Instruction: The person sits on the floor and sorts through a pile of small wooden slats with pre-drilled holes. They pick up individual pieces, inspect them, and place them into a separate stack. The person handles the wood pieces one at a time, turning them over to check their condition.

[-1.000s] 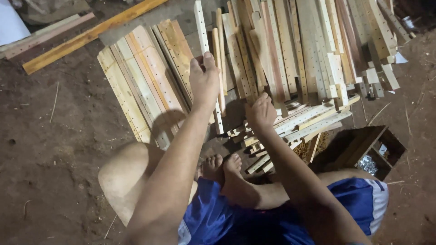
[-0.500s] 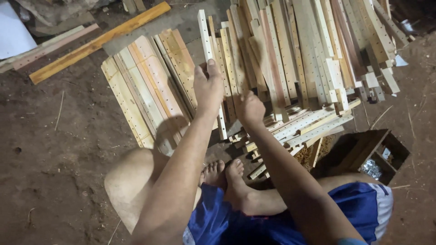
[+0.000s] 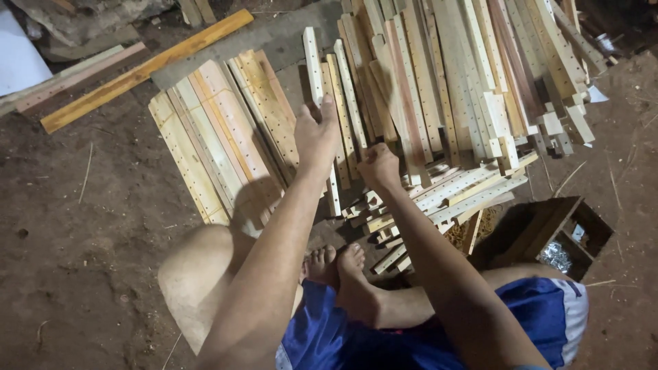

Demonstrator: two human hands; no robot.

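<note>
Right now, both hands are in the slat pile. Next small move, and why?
Probably draw the pale drilled slat toward the body. The left hand lies flat on it, it sits loose on top of the stack, and the right hand is fisted on a neighbouring slat, steadying the pile.

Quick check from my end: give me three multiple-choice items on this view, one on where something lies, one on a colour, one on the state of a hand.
1. Where is the dark open wooden box?
A. on the dirt at the person's right
B. on top of the slat pile
C. beside the left knee

2. What colour are the person's shorts?
A. red
B. blue with a white panel
C. green

3. How is the left hand?
A. clenched around a hammer
B. resting on the knee
C. open, fingers on a pale drilled wooden slat

Answers: 1 A, it sits low right on bare ground; 2 B, blue cloth shows over both thighs; 3 C, the palm lies flat on the slat while the right hand is fisted nearby.
</note>
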